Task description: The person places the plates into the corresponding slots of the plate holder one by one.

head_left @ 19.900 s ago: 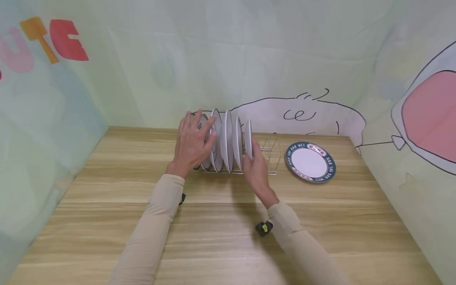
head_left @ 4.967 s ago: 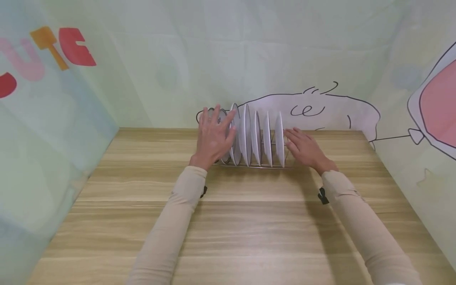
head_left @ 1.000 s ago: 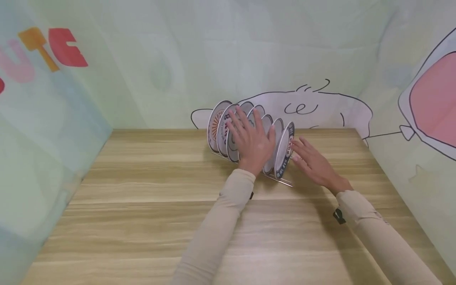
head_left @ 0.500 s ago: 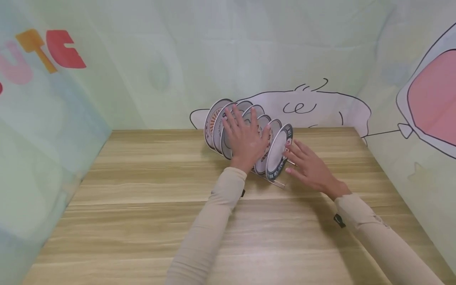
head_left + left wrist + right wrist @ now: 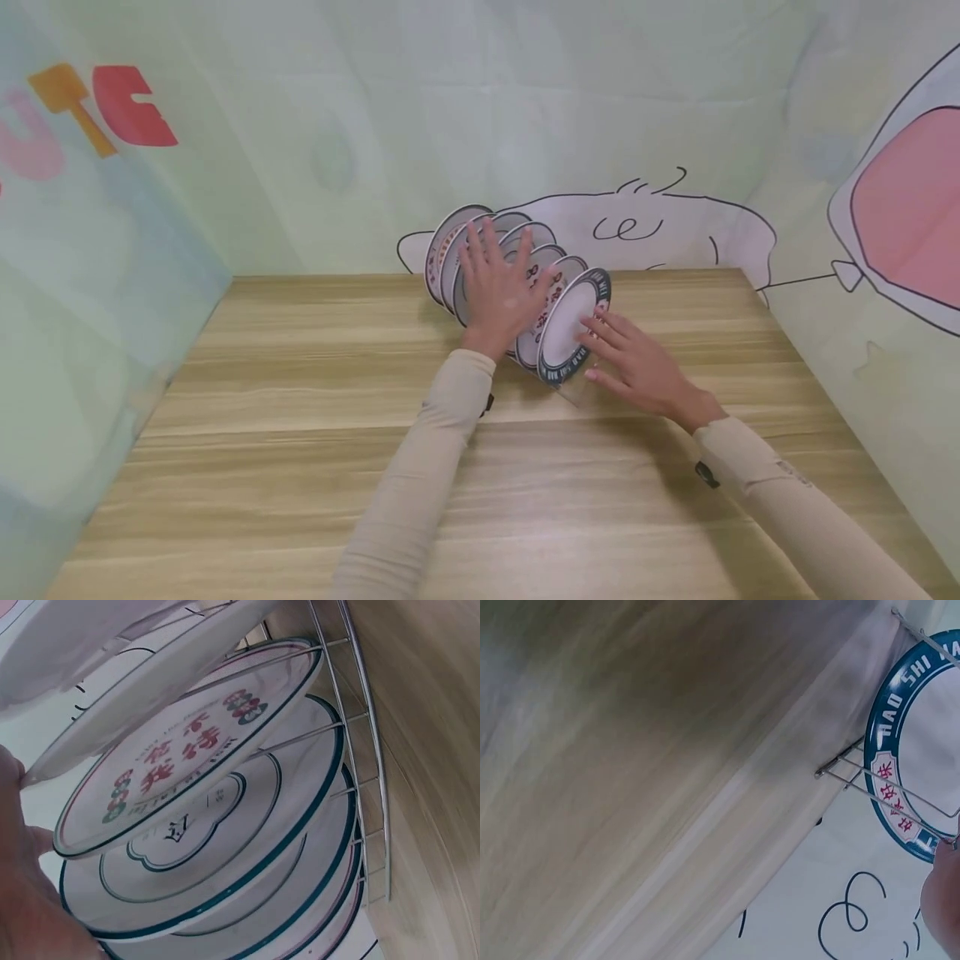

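Observation:
Several patterned plates stand on edge in a wire dish rack (image 5: 379,765), which sits at a slant on the table. My left hand (image 5: 497,293) rests with fingers spread across the plates' upper rims, hiding the middle ones. In the left wrist view, its fingers touch the edges near a plate with red characters (image 5: 176,750) and one with a green outline (image 5: 195,825). At the near right end stands a blue-rimmed plate (image 5: 567,329). My right hand (image 5: 643,367) reaches this end with extended fingers; in the right wrist view a fingertip (image 5: 941,900) meets the rack's end wire.
The wood-grain table (image 5: 300,375) runs back to a printed cloth backdrop (image 5: 322,125) with cartoon drawings, and more cloth closes off both sides. The rack's far left end is close to the back cloth.
Twenty seconds ago the blue-rimmed plate lay flat on the table; now it stands in the rack. Over the last second the rack's right end has swung toward me and left, both hands moving with it.

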`<state>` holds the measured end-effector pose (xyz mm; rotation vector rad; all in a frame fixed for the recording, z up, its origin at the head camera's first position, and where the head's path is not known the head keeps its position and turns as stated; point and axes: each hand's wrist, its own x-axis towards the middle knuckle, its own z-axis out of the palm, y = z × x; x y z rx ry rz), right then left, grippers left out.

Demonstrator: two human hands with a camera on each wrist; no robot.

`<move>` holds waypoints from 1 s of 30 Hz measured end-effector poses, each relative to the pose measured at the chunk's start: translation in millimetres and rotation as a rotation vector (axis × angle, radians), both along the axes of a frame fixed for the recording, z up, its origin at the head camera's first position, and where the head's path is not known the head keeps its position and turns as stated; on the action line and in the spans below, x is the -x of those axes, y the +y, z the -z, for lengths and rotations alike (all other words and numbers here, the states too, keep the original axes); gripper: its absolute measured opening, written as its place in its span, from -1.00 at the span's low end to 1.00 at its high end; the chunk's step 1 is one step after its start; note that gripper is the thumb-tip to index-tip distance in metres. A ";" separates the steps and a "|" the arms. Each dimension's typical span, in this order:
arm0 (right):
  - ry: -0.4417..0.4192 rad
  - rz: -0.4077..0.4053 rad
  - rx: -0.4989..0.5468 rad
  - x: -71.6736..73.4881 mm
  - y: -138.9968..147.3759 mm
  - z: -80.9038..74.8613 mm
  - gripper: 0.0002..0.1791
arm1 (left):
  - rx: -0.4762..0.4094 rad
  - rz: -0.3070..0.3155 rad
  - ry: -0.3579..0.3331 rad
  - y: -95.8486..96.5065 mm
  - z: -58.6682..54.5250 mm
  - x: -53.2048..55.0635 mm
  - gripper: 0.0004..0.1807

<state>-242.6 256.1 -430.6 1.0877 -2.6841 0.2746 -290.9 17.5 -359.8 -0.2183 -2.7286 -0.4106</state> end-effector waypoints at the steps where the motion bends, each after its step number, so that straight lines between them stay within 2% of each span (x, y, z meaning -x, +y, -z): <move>1: 0.005 -0.005 -0.002 -0.6 -1.5 0.6 -0.34 | 0.002 0.005 0.001 -1.7 -0.4 0.2 -0.23; 12: 0.011 -0.026 0.037 -9.4 -13.6 3.1 -0.34 | 0.021 0.026 0.000 -11.9 0.8 0.4 -0.24; 18: 0.051 -0.026 0.084 -15.1 -21.3 5.4 -0.31 | 0.051 0.032 0.003 -16.8 1.1 0.9 -0.24; 25: 0.143 -0.051 0.148 -21.7 -32.2 8.4 -0.18 | 0.066 0.070 -0.022 -24.2 -0.3 2.0 -0.25; 30: 0.135 -0.046 0.139 -29.3 -40.0 5.9 -0.15 | 0.051 0.115 -0.008 -32.3 0.4 3.2 -0.27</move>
